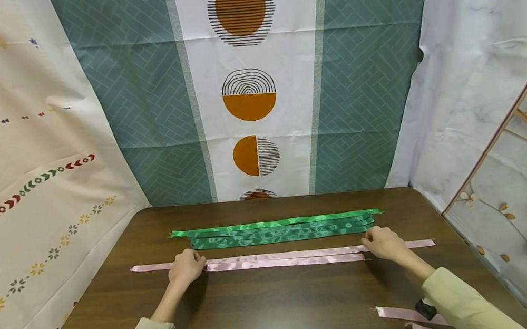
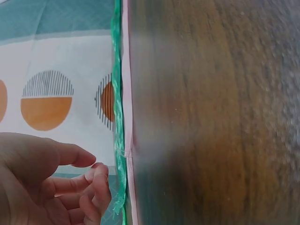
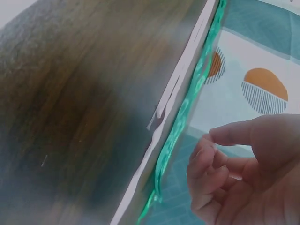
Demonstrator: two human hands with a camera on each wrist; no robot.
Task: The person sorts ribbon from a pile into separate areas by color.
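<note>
Near the left end of the shorter pink ribbon (image 1: 284, 262), my left hand (image 1: 186, 268) overlaps the longer pink ribbon (image 1: 282, 255) in the head view. In the left wrist view its fingers are loosely bent, with a small gap to the thumb and nothing between. At the shorter ribbon's other end is my right hand (image 1: 383, 243). The right wrist view shows its thumb tip close against the bent index fingertip, with no ribbon visible there. Both pink ribbons lie lengthwise on the table, the longer one reaching out past both hands.
Behind the pink ribbons, several dark green ribbons (image 1: 282, 233) lie side by side, with a bright green ribbon (image 1: 274, 223) along their back edge. Two more pink strips (image 1: 402, 314) lie at the front right, partly under the right sleeve. The brown table (image 1: 276, 301) meets hanging patterned cloths.
</note>
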